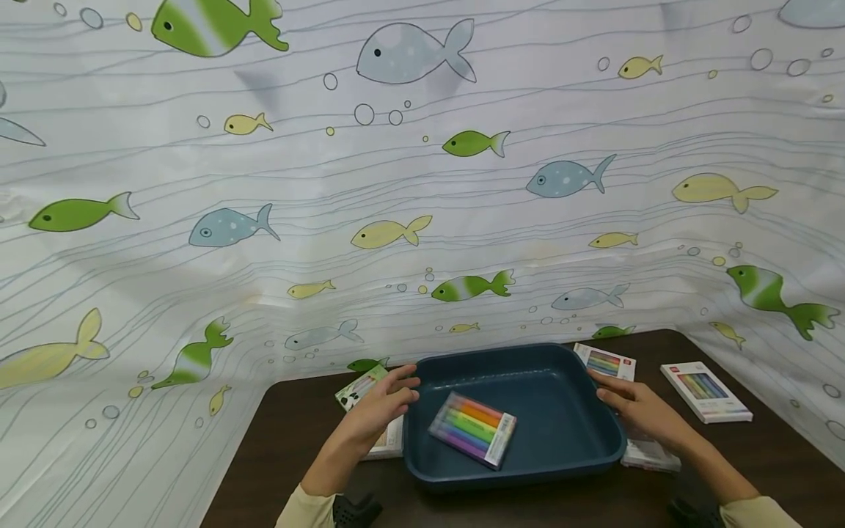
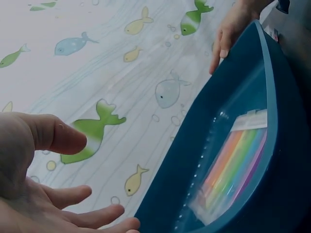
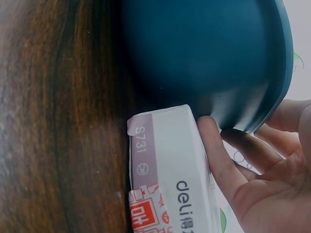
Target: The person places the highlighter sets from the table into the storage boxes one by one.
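A dark blue rectangular tray (image 1: 561,458) stands on the table. Inside it, toward the left, lies a clear pack of rainbow-coloured markers (image 1: 472,429), also visible in the left wrist view as a marker pack (image 2: 233,165). My left hand (image 1: 381,407) hovers by the tray's left rim, its fingers spread and holding nothing. At the right rim, my right hand (image 1: 643,411) touches the tray with mostly straight fingers. In the right wrist view those fingers (image 3: 214,145) reach along the tray's outer wall, beside a white box (image 3: 180,165) with "deli" lettering.
On the right, a white box with coloured pencils (image 1: 705,392) lies on the dark table (image 1: 264,469); a similar box (image 1: 606,361) is behind my right hand. A green-and-white box (image 1: 359,389) lies left of the tray. A fish-patterned sheet (image 1: 396,176) hangs behind the table.
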Demonstrator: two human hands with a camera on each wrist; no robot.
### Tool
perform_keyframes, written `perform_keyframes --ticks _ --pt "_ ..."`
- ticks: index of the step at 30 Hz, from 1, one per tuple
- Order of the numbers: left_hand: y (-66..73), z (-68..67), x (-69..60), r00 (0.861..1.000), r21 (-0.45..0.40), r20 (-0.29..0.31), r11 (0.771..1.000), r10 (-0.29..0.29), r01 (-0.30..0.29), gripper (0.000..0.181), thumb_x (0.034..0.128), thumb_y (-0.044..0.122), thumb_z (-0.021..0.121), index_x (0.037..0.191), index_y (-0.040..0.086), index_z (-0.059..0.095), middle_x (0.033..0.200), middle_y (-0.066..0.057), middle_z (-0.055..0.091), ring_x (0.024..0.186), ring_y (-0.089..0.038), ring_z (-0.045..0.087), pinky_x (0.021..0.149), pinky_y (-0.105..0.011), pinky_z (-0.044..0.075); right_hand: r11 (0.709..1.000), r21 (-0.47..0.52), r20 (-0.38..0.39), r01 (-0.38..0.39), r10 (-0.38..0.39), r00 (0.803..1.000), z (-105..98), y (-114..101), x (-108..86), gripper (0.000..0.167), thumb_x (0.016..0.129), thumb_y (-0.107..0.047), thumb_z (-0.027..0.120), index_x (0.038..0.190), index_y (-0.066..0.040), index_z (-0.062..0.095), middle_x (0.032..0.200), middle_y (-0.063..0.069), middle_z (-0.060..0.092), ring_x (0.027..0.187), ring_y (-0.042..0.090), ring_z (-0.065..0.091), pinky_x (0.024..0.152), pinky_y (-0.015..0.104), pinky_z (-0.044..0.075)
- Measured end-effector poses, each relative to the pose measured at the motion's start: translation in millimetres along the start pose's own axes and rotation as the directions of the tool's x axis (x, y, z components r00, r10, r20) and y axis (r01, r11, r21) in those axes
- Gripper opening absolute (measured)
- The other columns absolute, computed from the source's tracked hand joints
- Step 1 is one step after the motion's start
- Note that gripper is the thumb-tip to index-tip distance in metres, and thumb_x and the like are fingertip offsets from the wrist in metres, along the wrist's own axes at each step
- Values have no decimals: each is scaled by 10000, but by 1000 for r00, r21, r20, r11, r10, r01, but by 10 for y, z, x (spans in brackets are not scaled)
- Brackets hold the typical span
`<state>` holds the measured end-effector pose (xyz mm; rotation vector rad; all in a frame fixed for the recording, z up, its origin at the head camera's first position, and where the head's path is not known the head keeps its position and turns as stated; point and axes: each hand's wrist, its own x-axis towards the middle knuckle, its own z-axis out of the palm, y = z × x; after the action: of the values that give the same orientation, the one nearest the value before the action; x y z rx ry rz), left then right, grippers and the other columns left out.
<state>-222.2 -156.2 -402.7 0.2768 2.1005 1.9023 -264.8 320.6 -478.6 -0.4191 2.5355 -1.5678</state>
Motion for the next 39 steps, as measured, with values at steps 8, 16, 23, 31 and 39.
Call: perform_keyframes --ticks 8,16,23,31,39 --pt "45 -99 -1 1000 9 -20 1000 14 -14 592 1047 131 502 1583 14 281 1571 -292 298 1426 -455 314 1138 -603 247 999 -40 -13 26 -27 1000 -49 -27 -7 609 1066 -346 552 1575 -60 378 1513 341 371 1307 548 441 914 538 525" --pt "17 -172 -34 997 58 -79 998 21 -17 549 1056 145 493 1562 10 328 1539 -292 350 1384 -454 374 1121 -628 260 997 -63 -18 39 -40 999 -58 -33 18 608 1068 -352 546 1577 -66 377 1515 332 378 1309 543 445 933 571 503" --pt "-26 -243 -84 991 75 -132 997 13 -3 524 1057 151 513 1543 13 374 1536 -271 376 1399 -445 362 1115 -626 274 997 -51 -5 50 -50 999 -64 -4 13 600 1071 -336 544 1576 -59 375 1517 335 369 1309 540 445 939 550 507" --pt "-92 -320 -159 980 96 -198 995 -11 30 521 1044 156 531 1531 22 406 1505 -282 413 1377 -457 388 1085 -614 331 999 -20 8 30 -29 1000 -50 2 30 611 1066 -352 552 1573 -57 381 1523 325 366 1326 540 419 937 535 513" --pt "-250 -426 -160 974 120 -224 993 7 20 535 1047 147 527 1540 3 376 1478 -314 429 1329 -476 445 1062 -616 367 1000 10 26 22 -22 999 -16 -3 6 618 1066 -332 557 1578 -45 363 1536 337 332 1336 556 390 921 566 512"
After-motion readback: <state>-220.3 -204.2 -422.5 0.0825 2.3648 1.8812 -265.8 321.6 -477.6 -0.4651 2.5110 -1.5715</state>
